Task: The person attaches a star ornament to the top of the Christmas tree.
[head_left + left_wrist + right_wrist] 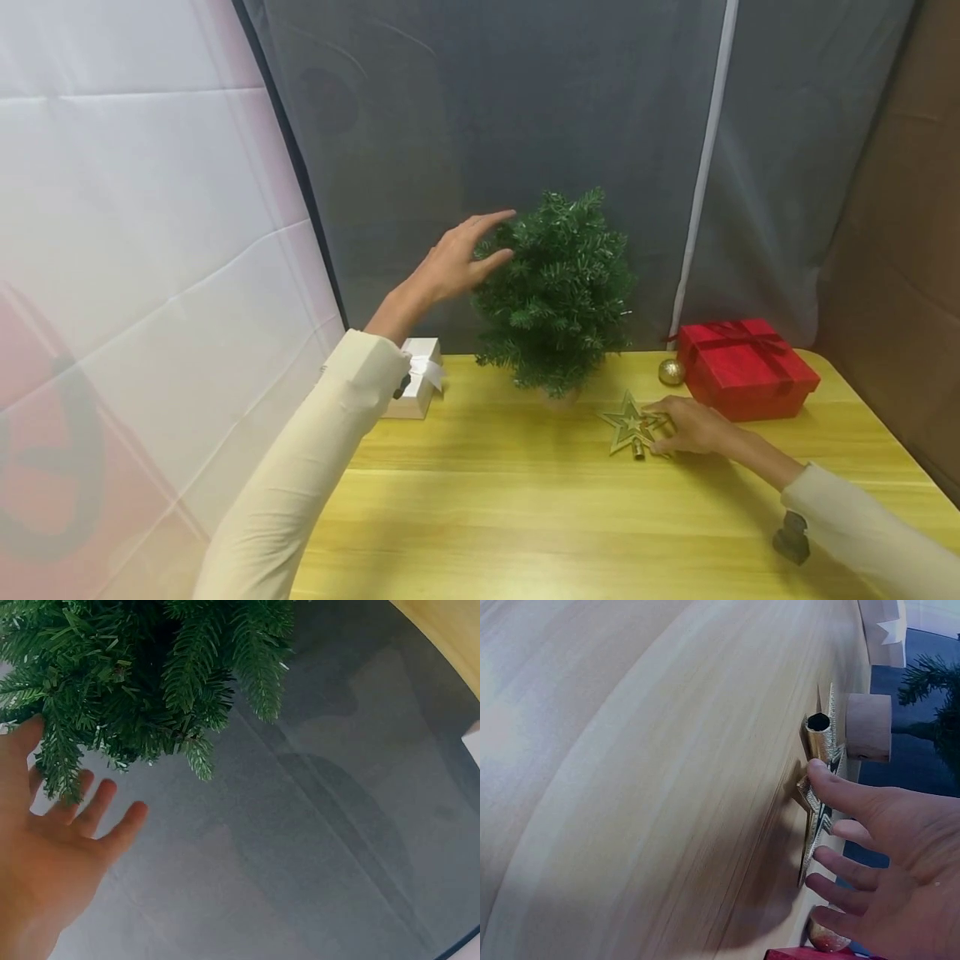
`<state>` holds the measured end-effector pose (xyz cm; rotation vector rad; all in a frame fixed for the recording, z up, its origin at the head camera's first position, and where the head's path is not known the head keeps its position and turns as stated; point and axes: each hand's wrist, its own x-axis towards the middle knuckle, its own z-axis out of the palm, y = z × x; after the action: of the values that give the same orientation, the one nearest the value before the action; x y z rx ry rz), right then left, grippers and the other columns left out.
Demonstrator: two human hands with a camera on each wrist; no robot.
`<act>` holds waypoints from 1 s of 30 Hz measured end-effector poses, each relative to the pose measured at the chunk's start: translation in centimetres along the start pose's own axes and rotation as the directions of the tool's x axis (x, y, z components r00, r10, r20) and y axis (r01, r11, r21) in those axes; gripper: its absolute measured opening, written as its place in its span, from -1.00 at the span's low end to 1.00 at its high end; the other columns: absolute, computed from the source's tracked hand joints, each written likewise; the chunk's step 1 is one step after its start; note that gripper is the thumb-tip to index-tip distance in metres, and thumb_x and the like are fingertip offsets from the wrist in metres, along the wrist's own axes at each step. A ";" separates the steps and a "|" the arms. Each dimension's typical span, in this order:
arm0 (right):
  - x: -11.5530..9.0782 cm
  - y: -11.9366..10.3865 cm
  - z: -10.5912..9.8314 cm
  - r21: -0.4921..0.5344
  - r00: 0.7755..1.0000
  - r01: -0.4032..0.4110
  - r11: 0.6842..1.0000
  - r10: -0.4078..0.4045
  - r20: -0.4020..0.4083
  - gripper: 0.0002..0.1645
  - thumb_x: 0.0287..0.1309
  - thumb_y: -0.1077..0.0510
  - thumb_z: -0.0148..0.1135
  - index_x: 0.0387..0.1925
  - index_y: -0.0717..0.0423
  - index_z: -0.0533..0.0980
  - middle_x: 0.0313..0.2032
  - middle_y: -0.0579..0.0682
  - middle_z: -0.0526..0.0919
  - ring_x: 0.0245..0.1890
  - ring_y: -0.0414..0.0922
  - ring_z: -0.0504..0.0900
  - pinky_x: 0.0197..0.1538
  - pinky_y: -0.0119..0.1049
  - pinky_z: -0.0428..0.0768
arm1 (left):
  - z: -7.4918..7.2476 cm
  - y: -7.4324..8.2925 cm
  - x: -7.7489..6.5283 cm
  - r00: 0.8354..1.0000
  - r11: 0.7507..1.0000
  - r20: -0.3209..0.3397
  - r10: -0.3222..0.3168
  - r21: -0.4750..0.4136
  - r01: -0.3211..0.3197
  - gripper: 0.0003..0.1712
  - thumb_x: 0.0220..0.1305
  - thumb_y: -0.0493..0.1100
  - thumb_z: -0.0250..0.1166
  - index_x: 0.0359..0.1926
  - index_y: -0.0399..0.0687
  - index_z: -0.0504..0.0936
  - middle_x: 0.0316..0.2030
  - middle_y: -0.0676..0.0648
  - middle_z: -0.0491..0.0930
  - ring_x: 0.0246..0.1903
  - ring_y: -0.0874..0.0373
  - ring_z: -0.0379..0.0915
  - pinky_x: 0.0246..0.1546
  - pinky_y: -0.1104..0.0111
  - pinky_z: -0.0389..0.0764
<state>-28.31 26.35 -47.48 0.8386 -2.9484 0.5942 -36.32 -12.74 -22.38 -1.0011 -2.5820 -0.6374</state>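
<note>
A small green artificial Christmas tree (pixel 562 292) stands upright at the back of the table. My left hand (pixel 456 257) is raised at its left side, fingers spread, with the thumb among the branch tips in the left wrist view. A gold star tree topper (pixel 622 422) lies on the table to the tree's right front, its short tube (pixel 819 736) towards the near side. Over the star's right part is my right hand (pixel 693 425), fingers extended and apart, thumb by the tube end. Whether all the fingertips touch the star cannot be told.
A red gift box (pixel 742 367) with a ribbon stands at the back right, a gold ball ornament (pixel 671 372) beside it. Behind the left forearm is a white box (pixel 422 367) with a white bow. Grey fabric (pixel 450 125) hangs behind the wooden table (pixel 525 517).
</note>
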 end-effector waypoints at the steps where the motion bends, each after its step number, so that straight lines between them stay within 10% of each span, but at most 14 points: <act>1: 0.0 0.0 0.0 0.001 1.000 0.001 1.000 -0.001 0.002 -0.24 -0.08 0.01 0.71 0.14 0.32 0.66 0.07 0.27 0.71 -0.02 0.19 0.71 -0.07 0.05 0.70 | 0.0 0.0 0.1 1.000 1.000 -0.002 0.006 -0.020 -0.006 -0.30 0.56 0.08 0.21 0.61 0.22 0.23 0.54 -0.04 0.26 0.45 -0.05 0.28 0.41 -0.02 0.38; 13: -0.2 1.0 0.9 0.072 0.996 0.047 0.996 -0.042 -0.073 -0.14 -0.13 -0.01 0.73 0.16 0.37 0.62 0.05 0.29 0.65 0.10 0.29 0.61 0.13 0.22 0.60 | 0.5 -0.6 0.5 0.999 0.995 -0.034 0.000 -0.100 -0.003 -0.35 0.50 0.01 0.31 0.52 0.07 0.40 0.37 -0.09 0.51 0.25 0.02 0.50 0.18 0.04 0.57; 23: -0.5 1.5 1.4 0.227 0.968 0.102 0.969 -0.043 -0.248 -0.29 -0.17 0.16 0.73 0.08 0.30 0.65 0.00 0.20 0.72 -0.04 0.17 0.70 -0.03 -0.06 0.68 | 0.6 -0.6 0.5 0.999 0.994 -0.043 -0.012 -0.107 0.007 -0.35 0.48 0.04 0.33 0.51 0.13 0.41 0.27 -0.09 0.58 0.15 0.03 0.56 0.07 0.08 0.60; 30: -0.7 1.2 0.7 0.333 0.982 0.015 0.943 0.049 -0.184 -0.40 -0.03 0.18 0.66 0.07 0.23 0.65 0.02 0.26 0.73 -0.29 -0.07 0.80 -0.14 -0.18 0.73 | 0.7 -0.7 0.4 0.999 0.994 -0.038 -0.025 -0.105 0.021 -0.35 0.47 0.05 0.34 0.50 0.17 0.42 0.23 -0.12 0.61 0.03 0.02 0.60 -0.01 0.09 0.61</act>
<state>-28.24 27.41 -48.60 0.7267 -2.7235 1.1313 -37.17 -12.58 -23.02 -0.9809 -2.5521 -0.7976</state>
